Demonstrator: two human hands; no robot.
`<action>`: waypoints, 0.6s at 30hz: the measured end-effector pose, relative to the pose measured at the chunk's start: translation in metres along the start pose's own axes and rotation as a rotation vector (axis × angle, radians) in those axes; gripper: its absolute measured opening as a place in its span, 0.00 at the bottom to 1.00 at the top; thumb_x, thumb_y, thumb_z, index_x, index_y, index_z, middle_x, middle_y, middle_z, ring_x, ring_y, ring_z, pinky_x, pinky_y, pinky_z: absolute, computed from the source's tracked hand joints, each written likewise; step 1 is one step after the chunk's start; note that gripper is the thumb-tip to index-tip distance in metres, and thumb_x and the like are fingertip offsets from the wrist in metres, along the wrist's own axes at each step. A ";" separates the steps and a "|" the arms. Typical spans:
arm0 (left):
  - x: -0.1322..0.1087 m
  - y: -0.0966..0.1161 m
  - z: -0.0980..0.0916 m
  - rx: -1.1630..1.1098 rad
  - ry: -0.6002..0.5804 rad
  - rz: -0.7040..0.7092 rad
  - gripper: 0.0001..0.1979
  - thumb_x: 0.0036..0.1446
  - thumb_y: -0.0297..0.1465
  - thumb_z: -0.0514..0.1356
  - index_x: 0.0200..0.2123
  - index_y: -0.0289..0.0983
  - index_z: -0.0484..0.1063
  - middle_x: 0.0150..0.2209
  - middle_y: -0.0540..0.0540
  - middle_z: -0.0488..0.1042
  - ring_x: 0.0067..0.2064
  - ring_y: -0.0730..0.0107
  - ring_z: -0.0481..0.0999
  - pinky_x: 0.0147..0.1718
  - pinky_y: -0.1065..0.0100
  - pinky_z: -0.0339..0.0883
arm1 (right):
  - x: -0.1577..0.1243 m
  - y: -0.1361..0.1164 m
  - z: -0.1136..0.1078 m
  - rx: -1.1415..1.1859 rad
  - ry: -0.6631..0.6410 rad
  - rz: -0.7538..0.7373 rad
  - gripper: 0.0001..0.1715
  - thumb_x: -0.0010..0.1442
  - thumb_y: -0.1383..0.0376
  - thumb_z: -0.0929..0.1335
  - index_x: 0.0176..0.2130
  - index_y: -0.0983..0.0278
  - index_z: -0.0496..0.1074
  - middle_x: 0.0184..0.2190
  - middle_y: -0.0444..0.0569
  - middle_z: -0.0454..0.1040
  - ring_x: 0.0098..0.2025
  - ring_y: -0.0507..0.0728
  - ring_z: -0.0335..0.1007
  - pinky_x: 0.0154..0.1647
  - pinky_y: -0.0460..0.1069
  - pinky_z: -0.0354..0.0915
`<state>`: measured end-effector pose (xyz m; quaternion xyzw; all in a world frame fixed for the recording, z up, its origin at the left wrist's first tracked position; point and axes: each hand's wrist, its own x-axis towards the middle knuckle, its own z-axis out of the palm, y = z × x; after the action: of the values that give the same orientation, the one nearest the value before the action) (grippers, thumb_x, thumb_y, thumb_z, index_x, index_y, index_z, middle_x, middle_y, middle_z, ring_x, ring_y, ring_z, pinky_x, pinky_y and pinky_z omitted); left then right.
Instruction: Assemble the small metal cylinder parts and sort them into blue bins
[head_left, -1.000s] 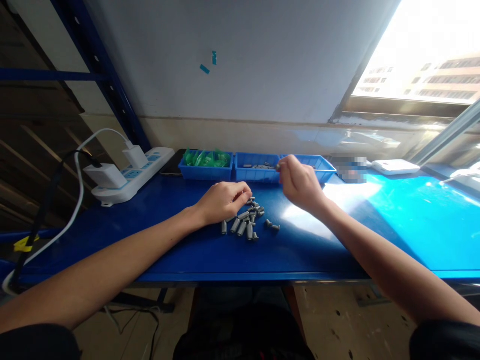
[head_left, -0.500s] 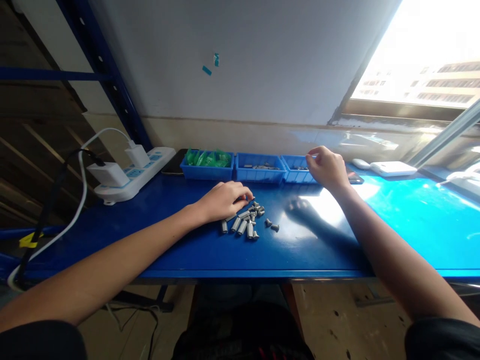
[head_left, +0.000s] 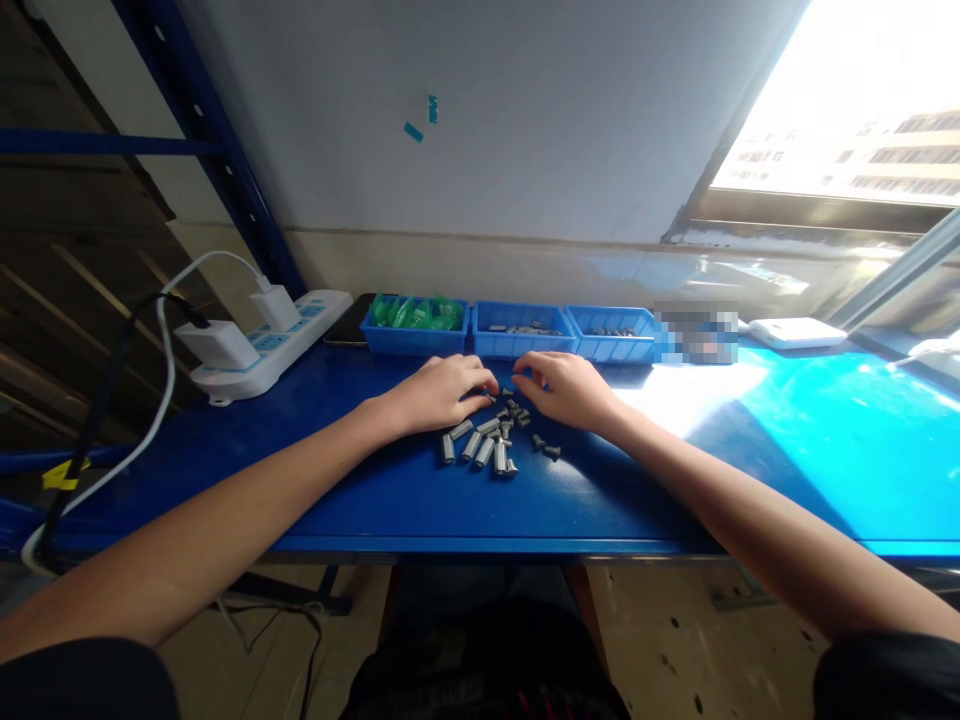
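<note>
On the blue table (head_left: 390,510) lies a small pile of silver hex standoffs (head_left: 484,452) and short flat-headed screws (head_left: 523,416). My left hand (head_left: 439,394) rests at the pile's upper left, its thumb and forefinger pinched on a small screw (head_left: 492,399) that is mostly covered. From the right, my right hand (head_left: 570,390) reaches in beside the pile, thumb and fingers slightly apart with nothing visible between them. Two loose screws (head_left: 552,452) sit a little apart at the pile's right.
Three blue bins line the back: one with green plastic bags (head_left: 416,314), a middle bin (head_left: 517,345) and a right bin (head_left: 611,348) with small metal parts. A power strip (head_left: 300,345) with plugs stands left. A white box (head_left: 796,333) lies right.
My right hand has come from the right bin leftward and down to the pile. My left hand has shifted slightly left, its fingertips still pinched.
</note>
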<state>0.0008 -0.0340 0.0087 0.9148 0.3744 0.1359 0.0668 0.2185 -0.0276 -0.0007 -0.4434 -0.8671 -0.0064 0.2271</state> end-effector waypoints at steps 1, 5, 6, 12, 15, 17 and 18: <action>0.000 0.000 0.000 0.009 -0.004 0.000 0.09 0.60 0.32 0.56 0.41 0.40 0.74 0.44 0.45 0.74 0.46 0.62 0.73 0.44 0.64 0.64 | 0.000 0.001 -0.001 0.009 0.000 0.003 0.13 0.61 0.59 0.64 0.41 0.61 0.74 0.30 0.47 0.76 0.31 0.55 0.70 0.31 0.47 0.58; 0.001 -0.001 0.004 -0.023 0.074 -0.023 0.09 0.60 0.34 0.56 0.39 0.37 0.73 0.40 0.44 0.76 0.43 0.63 0.74 0.41 0.66 0.65 | 0.000 0.002 -0.003 0.041 0.005 -0.028 0.12 0.61 0.61 0.64 0.41 0.62 0.74 0.30 0.47 0.75 0.32 0.55 0.70 0.33 0.47 0.59; 0.001 -0.001 0.005 -0.052 0.109 -0.029 0.09 0.60 0.34 0.56 0.40 0.37 0.73 0.40 0.44 0.76 0.42 0.63 0.74 0.41 0.66 0.65 | 0.000 0.001 -0.003 0.042 -0.002 -0.049 0.12 0.61 0.61 0.64 0.41 0.62 0.74 0.30 0.47 0.75 0.32 0.54 0.70 0.33 0.47 0.59; 0.001 0.002 0.011 -0.142 0.221 -0.034 0.12 0.59 0.38 0.58 0.40 0.37 0.72 0.37 0.46 0.77 0.42 0.62 0.74 0.42 0.64 0.66 | -0.001 -0.005 -0.001 0.000 -0.048 -0.168 0.12 0.61 0.62 0.65 0.42 0.63 0.74 0.33 0.49 0.76 0.35 0.55 0.70 0.34 0.47 0.59; 0.001 0.004 0.011 -0.156 0.233 -0.016 0.13 0.59 0.40 0.58 0.40 0.37 0.72 0.37 0.46 0.77 0.42 0.63 0.74 0.42 0.64 0.66 | -0.001 -0.006 -0.001 -0.014 -0.039 -0.192 0.13 0.61 0.63 0.64 0.43 0.64 0.74 0.34 0.50 0.77 0.37 0.56 0.71 0.36 0.47 0.60; 0.001 0.005 0.011 -0.165 0.233 -0.006 0.13 0.59 0.40 0.58 0.39 0.37 0.72 0.37 0.46 0.77 0.41 0.64 0.75 0.42 0.65 0.66 | -0.002 -0.008 -0.001 -0.022 -0.033 -0.202 0.13 0.61 0.63 0.64 0.42 0.65 0.75 0.34 0.50 0.77 0.37 0.56 0.72 0.37 0.48 0.61; 0.001 0.005 0.012 -0.169 0.233 -0.003 0.13 0.59 0.40 0.58 0.39 0.37 0.72 0.37 0.46 0.77 0.41 0.64 0.75 0.42 0.65 0.66 | -0.002 -0.009 -0.001 -0.029 -0.031 -0.208 0.13 0.61 0.63 0.63 0.42 0.65 0.75 0.34 0.50 0.78 0.37 0.57 0.73 0.38 0.48 0.61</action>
<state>0.0083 -0.0372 -0.0011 0.8834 0.3682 0.2721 0.1000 0.2132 -0.0345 0.0009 -0.3545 -0.9115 -0.0359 0.2054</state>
